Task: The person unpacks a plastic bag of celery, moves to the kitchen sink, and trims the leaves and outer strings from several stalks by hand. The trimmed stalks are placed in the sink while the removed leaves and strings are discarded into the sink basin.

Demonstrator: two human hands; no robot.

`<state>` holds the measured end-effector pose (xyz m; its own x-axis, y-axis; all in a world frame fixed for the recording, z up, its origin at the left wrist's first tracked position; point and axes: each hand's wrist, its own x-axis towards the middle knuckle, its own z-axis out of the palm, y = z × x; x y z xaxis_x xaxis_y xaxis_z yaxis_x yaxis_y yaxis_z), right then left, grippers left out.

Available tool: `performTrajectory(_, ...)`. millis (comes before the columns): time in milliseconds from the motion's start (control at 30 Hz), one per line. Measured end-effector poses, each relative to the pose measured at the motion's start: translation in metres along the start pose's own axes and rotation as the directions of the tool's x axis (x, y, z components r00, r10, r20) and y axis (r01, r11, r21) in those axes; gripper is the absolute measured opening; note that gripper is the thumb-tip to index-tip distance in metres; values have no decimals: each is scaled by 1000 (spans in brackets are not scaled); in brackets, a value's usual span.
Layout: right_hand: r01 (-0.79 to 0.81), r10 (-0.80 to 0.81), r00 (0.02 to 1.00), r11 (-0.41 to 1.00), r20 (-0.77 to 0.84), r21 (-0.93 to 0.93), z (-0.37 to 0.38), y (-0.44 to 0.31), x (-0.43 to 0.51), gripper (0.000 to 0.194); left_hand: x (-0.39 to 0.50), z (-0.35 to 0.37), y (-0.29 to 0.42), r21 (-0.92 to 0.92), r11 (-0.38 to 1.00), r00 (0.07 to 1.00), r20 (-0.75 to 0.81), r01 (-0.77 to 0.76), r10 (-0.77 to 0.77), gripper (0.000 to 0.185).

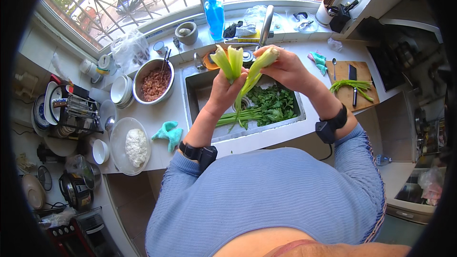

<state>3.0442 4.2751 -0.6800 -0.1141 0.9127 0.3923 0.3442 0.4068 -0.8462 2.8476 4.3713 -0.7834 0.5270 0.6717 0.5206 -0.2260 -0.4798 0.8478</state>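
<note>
Above the sink, my left hand [225, 91] is closed around pale celery stalks [231, 60] with their cut ends up. My right hand [287, 69] grips the thick base of another celery piece [264, 60], whose thin green part hangs down beside my left fingers. Leafy celery [273, 105] lies below in the steel sink [198, 89], its stems pointing left and its leaves to the right. My forearms hide parts of the sink rim. The faucet [266, 25] rises just behind my right hand.
Left of the sink stand a steel bowl of minced meat [155, 84] with chopsticks, a bowl of dough [135, 148] and a teal cloth [169, 135]. At right, a cutting board [360, 67] carries a knife [354, 96] and green stalks [351, 85]. A blue pump bottle [214, 14] stands on the sill.
</note>
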Motion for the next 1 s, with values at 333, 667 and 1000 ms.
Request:
performTrajectory(333,-117,119,993,957,7,264,36,50,0,30,-13,5,-5,87,982,984,49,166,-170,20)
performTrajectory(667,-151,99,988,807,-122,-570,-3,81,-20,21,-15,-39,-32,646,755,989,149,-115,22,20)
performTrajectory(1000,-361,44,918,500,-394,-787,-48,92,-22,20,-7,-47,-39,444,858,953,24,260,-302,19)
